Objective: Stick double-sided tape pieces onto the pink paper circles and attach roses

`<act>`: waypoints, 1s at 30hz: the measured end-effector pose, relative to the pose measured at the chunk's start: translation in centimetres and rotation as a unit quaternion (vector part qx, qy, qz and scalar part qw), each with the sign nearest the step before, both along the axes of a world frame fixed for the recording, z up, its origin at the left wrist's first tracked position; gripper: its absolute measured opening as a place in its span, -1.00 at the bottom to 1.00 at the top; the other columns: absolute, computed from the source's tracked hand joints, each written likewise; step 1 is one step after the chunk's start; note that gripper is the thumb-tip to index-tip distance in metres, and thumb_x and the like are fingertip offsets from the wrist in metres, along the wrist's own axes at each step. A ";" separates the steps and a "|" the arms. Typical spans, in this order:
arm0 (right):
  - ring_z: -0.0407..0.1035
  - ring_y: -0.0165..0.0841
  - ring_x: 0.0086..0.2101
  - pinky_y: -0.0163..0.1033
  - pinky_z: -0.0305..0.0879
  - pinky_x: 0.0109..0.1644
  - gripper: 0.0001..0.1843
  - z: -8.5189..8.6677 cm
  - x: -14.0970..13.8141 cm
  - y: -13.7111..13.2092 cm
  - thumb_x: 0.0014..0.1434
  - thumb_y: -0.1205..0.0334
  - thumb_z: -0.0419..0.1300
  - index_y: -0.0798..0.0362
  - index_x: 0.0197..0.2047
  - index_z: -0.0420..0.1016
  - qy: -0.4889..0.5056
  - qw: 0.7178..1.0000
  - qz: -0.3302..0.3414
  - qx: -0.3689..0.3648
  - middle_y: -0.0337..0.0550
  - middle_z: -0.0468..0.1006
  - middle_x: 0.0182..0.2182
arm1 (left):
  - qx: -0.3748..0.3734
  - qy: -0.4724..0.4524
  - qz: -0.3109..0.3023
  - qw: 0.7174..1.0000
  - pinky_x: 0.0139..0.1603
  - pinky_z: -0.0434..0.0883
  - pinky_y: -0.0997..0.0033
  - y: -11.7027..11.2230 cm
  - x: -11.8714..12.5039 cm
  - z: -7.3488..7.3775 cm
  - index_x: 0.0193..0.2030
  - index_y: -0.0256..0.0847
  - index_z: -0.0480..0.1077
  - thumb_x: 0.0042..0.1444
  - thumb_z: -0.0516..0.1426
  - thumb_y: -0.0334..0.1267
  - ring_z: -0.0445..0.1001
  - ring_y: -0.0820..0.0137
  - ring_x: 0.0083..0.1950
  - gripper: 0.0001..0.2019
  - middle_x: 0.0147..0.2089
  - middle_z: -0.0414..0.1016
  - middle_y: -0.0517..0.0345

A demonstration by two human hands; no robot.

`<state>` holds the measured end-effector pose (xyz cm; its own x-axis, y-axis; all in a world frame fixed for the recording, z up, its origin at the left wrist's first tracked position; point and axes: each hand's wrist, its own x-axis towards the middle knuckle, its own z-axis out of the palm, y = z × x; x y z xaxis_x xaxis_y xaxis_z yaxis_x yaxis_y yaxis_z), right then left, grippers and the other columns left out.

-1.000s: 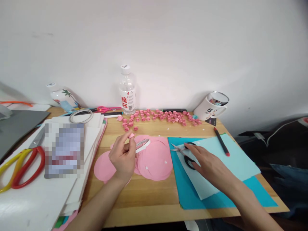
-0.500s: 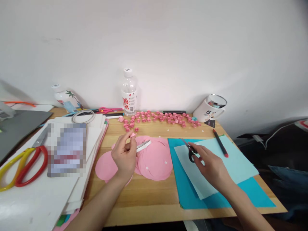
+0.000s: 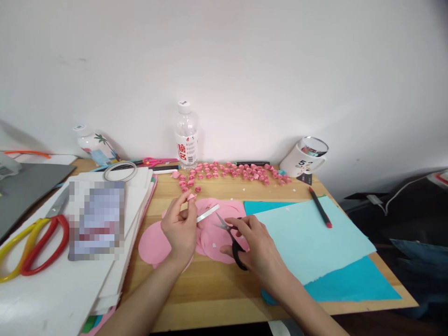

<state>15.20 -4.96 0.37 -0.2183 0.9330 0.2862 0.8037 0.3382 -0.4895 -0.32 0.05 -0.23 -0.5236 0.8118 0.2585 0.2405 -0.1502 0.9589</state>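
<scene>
Spanning the view under a white wall (image 3: 245, 70), the wooden counter (image 3: 217, 289) is bare only along its near edge, between the forearms. A white paper stack (image 3: 52, 289) crowds the left side, and a light blue sheet (image 3: 308, 238) covers the right. Pink paper circles (image 3: 150, 242) lie in the middle. Over them the right hand (image 3: 257, 247) grips black-handled scissors (image 3: 229, 233), blades slightly apart, near a white strip (image 3: 207, 213). The left hand (image 3: 179, 228) holds that strip while pinching a small pink roll (image 3: 191, 197).

Bare left hand (image 3: 179, 228) and right hand (image 3: 255, 247), with slim forearms (image 3: 147, 298) uncovered throughout.
</scene>
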 end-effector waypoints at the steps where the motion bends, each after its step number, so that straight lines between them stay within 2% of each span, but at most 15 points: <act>1: 0.39 -0.19 -0.31 -0.04 0.36 -0.21 -0.52 -0.1 -0.3 0.1 -0.03 0.19 0.33 0.01 -0.02 0.37 -0.008 1.000 -0.016 0.001 -0.04 0.39 -0.32 | -0.001 -0.007 -0.004 1.000 -0.77 0.22 0.66 0.0 0.0 0.0 -0.13 -0.19 0.48 0.08 0.14 -0.20 0.24 0.68 -0.75 -0.76 -0.31 0.55 0.14; 8: 0.40 -0.29 -0.43 -0.23 0.32 -0.41 -0.56 0.5 -1.7 0.7 -0.07 0.20 0.36 -0.02 -0.07 0.44 -0.047 0.997 -0.054 -0.038 -0.09 0.39 -0.33 | 0.009 -0.002 -0.037 0.999 -0.74 0.25 0.67 -0.3 0.0 -0.4 -0.12 -0.20 0.48 0.09 0.13 -0.21 0.24 0.70 -0.74 -0.76 -0.31 0.54 0.12; 16: 0.34 -0.39 -0.53 -0.30 0.28 -0.43 -0.65 0.6 -1.8 0.8 -0.09 0.23 0.37 -0.04 -0.17 0.50 -0.024 0.995 -0.064 -0.074 -0.20 0.33 -0.42 | 0.016 0.022 -0.044 0.999 -0.74 0.23 0.68 -0.6 0.2 -0.2 -0.13 -0.19 0.47 0.11 0.13 -0.23 0.22 0.73 -0.75 -0.79 -0.27 0.53 0.13; 23: 0.29 -0.41 -0.53 -0.34 0.23 -0.43 -0.74 0.7 -1.5 0.8 -0.10 0.18 0.38 0.00 -0.29 0.51 0.003 0.994 -0.051 -0.100 -0.23 0.32 -0.47 | 0.030 0.028 -0.050 0.998 -0.77 0.19 0.69 -0.6 0.2 -0.2 -0.12 -0.20 0.47 0.12 0.12 -0.24 0.19 0.74 -0.76 -0.79 -0.28 0.53 0.14; 27: 0.30 -0.40 -0.53 -0.35 0.17 -0.46 -0.74 0.7 -0.9 1.0 -0.07 0.12 0.36 0.01 -0.30 0.50 -0.027 0.994 -0.046 -0.093 -0.22 0.35 -0.48 | 0.060 0.070 -0.029 0.995 -0.73 0.24 0.68 -0.7 0.3 -0.4 -0.15 -0.20 0.48 0.12 0.12 -0.27 0.30 0.69 -0.69 -0.81 -0.27 0.52 0.15; 30: 0.31 -0.39 -0.54 -0.34 0.13 -0.48 -0.78 1.2 0.1 1.4 -0.03 0.08 0.32 0.01 -0.32 0.49 -0.057 0.993 -0.069 -0.070 -0.23 0.36 -0.51 | 0.097 0.120 -0.016 0.988 -0.72 0.23 0.69 -0.7 0.1 -0.5 -0.17 -0.20 0.48 0.11 0.12 -0.32 0.31 0.68 -0.66 -0.84 -0.27 0.52 0.15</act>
<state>15.29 -3.57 1.53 -0.1090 0.9852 0.1322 0.8910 0.1558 -0.4265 -0.22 -0.67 -0.75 -0.4031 0.7507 0.5234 0.4491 -0.3361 0.8279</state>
